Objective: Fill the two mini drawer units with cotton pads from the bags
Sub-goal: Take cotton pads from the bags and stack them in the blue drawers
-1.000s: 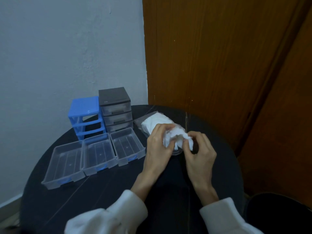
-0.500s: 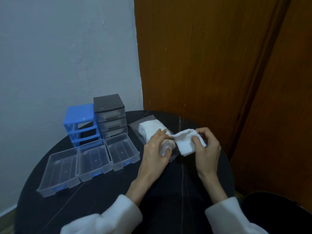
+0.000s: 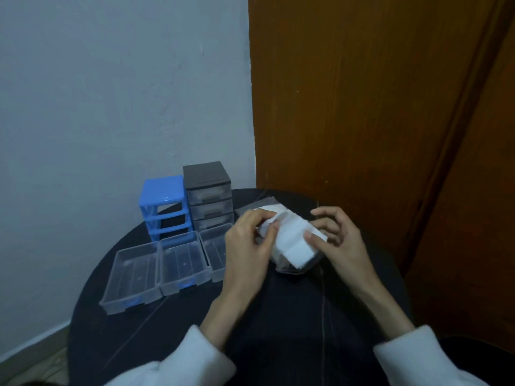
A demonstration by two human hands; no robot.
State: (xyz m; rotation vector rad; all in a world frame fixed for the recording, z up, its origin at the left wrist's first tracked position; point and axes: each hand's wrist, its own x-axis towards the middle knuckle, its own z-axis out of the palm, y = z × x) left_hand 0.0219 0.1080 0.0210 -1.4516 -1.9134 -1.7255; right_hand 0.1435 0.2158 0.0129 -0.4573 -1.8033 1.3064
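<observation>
left hand (image 3: 245, 246): pinching cotton pads (image 3: 292, 240) | right hand (image 3: 340, 240): pinching same stack

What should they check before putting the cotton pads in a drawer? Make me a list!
1. Pads held by both hands: ok, left hand and right hand pinch the stack.
2. Pads fully out of the bag: cannot tell, the stack lies over its mouth.
3. Drawers out and open on top: ok, three clear drawers sit on the table.
4. Drawers have room: ok, no pads show in them.
5. Blue unit ready to take the drawers back: ok, its slots are bare.
6. Grey unit filled: cannot tell, its drawers are closed.
</observation>
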